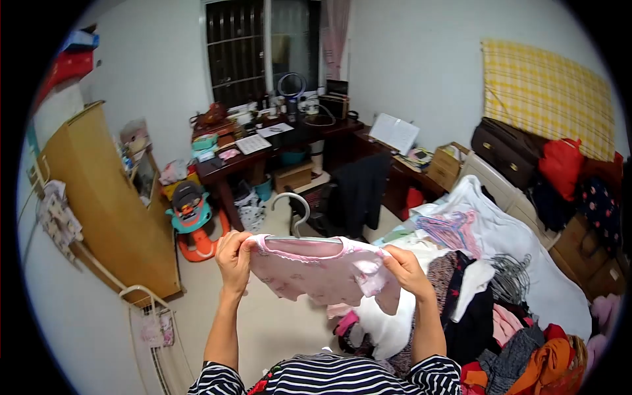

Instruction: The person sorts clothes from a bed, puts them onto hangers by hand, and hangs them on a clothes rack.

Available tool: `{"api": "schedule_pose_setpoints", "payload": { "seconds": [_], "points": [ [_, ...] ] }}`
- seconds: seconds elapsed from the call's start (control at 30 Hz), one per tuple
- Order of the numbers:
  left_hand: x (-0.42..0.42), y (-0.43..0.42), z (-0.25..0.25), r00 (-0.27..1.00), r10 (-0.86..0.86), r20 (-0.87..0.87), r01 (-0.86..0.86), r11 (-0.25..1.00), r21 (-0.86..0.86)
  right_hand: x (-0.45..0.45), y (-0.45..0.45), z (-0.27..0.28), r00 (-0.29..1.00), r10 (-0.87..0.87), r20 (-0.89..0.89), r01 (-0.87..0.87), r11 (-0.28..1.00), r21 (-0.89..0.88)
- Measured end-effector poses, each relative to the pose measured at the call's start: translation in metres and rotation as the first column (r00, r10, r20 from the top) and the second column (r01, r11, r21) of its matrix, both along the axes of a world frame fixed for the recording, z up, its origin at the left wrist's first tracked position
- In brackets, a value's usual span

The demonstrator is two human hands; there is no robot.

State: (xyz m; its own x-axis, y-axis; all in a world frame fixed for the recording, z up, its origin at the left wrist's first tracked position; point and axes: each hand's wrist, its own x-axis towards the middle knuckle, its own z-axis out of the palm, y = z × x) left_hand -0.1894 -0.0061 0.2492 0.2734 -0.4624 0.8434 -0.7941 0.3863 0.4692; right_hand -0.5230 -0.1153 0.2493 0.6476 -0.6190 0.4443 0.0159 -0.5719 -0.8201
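A small pink patterned children's top (pixel 316 270) is stretched out in front of me at chest height. My left hand (pixel 234 262) is closed on its left shoulder, and my right hand (pixel 408 268) pinches the shoulder on the other side. A clothes hanger (pixel 304 209) sits inside the top, its pale hook standing up above the neckline. Most of the hanger's bar is hidden by the fabric. The hem hangs loose below.
On the right, a bed holds a pile of clothes (pixel 474 309), pink and blue hangers (pixel 451 230) and grey wire hangers (pixel 510 276). A cluttered desk (pixel 230 170), a chair with a dark jacket (pixel 361 191), a baby walker (pixel 192 217), a wardrobe (pixel 108 204) and a white rack (pixel 141 293) stand around.
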Motion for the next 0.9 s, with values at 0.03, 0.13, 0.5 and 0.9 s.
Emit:
{"api": "schedule_pose_setpoints", "payload": {
  "seconds": [0.03,0.13,0.5,0.9],
  "points": [
    [0.016,0.013,-0.001,0.996,0.085,0.03,-0.084,0.996,-0.026,0.022,0.004,0.0,0.999,-0.036,0.006,0.036,0.999,-0.013],
    [0.056,0.051,0.001,0.974,0.223,0.039,-0.221,0.974,-0.058,0.088,0.017,0.0,0.996,-0.033,0.084,0.039,0.997,-0.073],
    [0.139,0.163,-0.02,0.702,0.711,-0.04,-0.712,0.701,-0.04,0.269,0.028,-0.011,0.924,0.22,0.314,-0.292,0.935,0.203],
    [0.151,0.181,-0.151,0.56,0.562,-0.608,-0.532,0.807,0.256,0.342,-0.008,-0.043,0.767,0.378,0.519,-0.573,0.767,0.289]
  ]
}}
